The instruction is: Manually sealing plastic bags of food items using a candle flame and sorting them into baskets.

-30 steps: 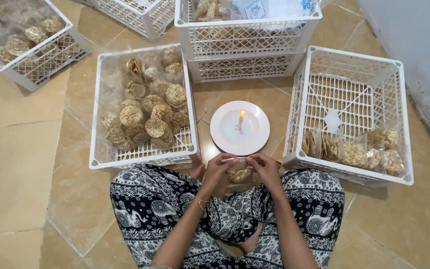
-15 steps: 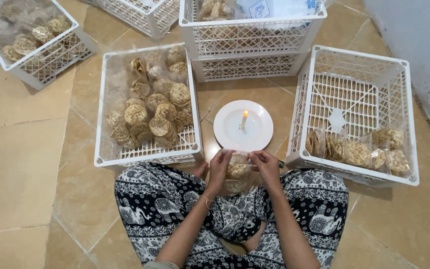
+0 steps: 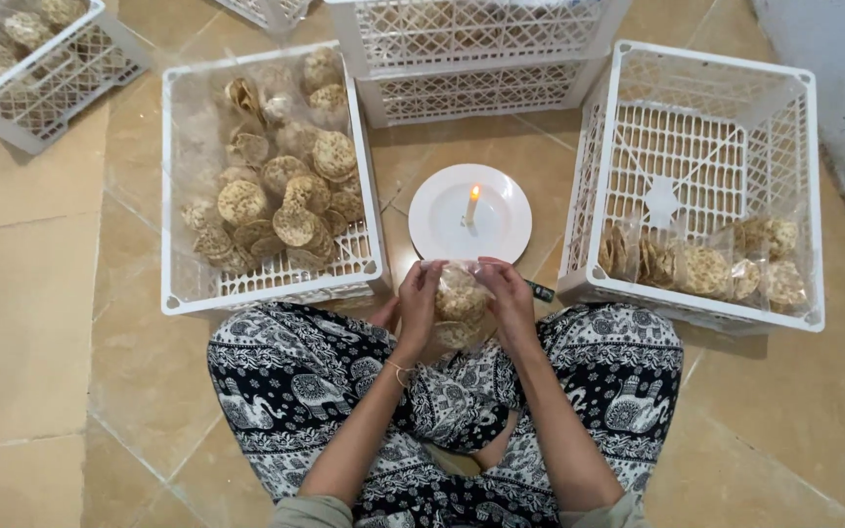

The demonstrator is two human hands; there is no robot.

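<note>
I sit cross-legged on a tiled floor. My left hand [image 3: 416,301] and my right hand [image 3: 507,298] together grip a small clear plastic bag of round crackers [image 3: 460,296], held upright just above my lap. Its top edge is pinched between my fingers, close to the near rim of a white plate [image 3: 442,227]. A short lit candle [image 3: 471,207] stands in the middle of that plate.
A white plastic crate [image 3: 173,293] on my left holds many loose-packed crackers [image 3: 281,196]. A white crate [image 3: 804,196] on my right holds several filled bags [image 3: 706,269] along its near wall. More white crates [image 3: 471,59] stand behind the plate. A small dark object [image 3: 540,290] lies by the right crate.
Both hands have lifted the bag up from my lap and forward, closer to the plate and candle. The camera has tilted down and nearer.
</note>
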